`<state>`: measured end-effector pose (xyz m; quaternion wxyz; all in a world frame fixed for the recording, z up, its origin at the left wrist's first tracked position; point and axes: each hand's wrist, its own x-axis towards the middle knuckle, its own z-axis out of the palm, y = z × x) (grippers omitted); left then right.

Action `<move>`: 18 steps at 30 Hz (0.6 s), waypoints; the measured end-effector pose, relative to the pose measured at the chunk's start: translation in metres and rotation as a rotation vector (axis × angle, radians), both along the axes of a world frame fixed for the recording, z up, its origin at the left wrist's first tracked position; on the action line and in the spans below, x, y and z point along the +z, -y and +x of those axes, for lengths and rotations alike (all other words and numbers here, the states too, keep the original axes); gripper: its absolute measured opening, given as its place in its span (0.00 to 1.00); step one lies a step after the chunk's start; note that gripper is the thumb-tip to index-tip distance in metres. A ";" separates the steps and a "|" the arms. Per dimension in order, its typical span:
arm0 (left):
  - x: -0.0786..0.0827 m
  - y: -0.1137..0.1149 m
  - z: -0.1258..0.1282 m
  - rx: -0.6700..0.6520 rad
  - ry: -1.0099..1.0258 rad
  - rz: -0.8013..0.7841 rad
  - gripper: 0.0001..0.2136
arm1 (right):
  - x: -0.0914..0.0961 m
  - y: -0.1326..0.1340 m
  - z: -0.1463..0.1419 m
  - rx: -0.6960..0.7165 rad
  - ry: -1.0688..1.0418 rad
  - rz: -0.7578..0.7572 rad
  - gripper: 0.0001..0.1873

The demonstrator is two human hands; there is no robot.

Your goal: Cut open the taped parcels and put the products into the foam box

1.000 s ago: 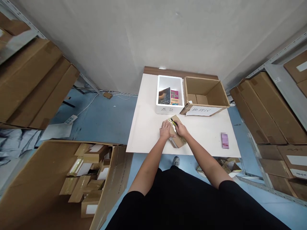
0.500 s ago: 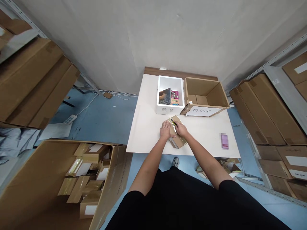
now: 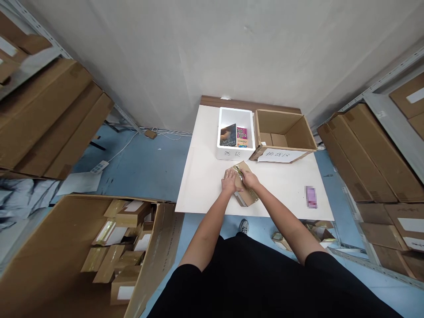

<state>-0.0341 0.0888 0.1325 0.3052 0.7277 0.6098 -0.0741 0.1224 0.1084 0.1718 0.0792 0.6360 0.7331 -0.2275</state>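
Observation:
A small taped cardboard box point(image 3: 247, 195) lies at an angle near the front edge of the white table point(image 3: 198, 185). My left hand point(image 3: 229, 181) rests on the box's left side, its fingers spread and the thumb stretched across the top. Closed around a slim yellow-and-black box cutter point(image 3: 238, 169), my right hand point(image 3: 249, 179) is over the box's upper part, at the shiny clear tape. The cutter is mostly covered by the fingers, and its blade cannot be made out.
Behind the box stand a white foam bin point(image 3: 232, 153) with books and an open carton point(image 3: 285, 155) with a handwritten label. A blurred purple item point(image 3: 311, 197) lies at the table's right. A large carton point(image 3: 165, 234) of small parcels stands at left; shelves with boxes point(image 3: 374, 154) flank both sides.
The view has shifted slightly. The box cutter shows less beneath my right hand, which has moved very little; my left hand stays on the box.

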 end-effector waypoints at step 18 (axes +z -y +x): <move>0.003 0.003 -0.008 0.011 0.052 0.021 0.62 | 0.014 -0.005 0.006 0.023 0.083 -0.198 0.43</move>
